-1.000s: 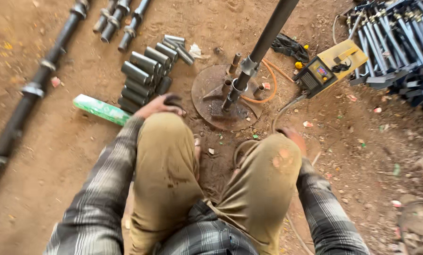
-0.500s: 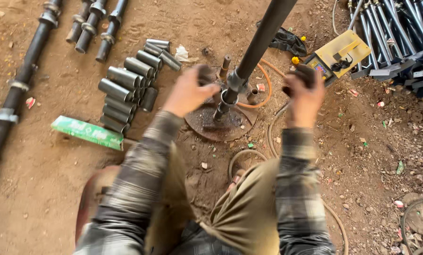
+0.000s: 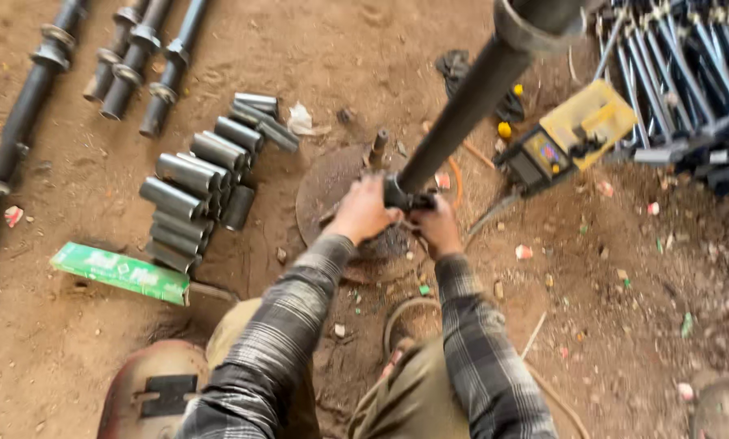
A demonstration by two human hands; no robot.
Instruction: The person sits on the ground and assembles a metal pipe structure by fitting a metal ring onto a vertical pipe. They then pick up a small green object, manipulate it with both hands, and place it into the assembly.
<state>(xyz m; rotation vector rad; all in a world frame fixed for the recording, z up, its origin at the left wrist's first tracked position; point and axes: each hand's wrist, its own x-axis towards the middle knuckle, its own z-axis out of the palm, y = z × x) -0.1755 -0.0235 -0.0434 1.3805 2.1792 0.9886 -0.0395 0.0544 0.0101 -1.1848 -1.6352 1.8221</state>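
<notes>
One long dark steel pipe stands tilted on one round rusty steel base plate on the dirt floor; its top is cut off. Left hand and right hand, arms extended, both clench the pipe's lower end. Roughly a dozen short grey steel sleeves lie stacked left of the plate.

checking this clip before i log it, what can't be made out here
Head view only:
- Foot of the black pipe: covered by the left hand and right hand, so each grip is unclear.
- Pipe's top: cut off by the upper edge.
- Yellow machine panel: too small.
- Blue rods: cut by the right edge.
</notes>
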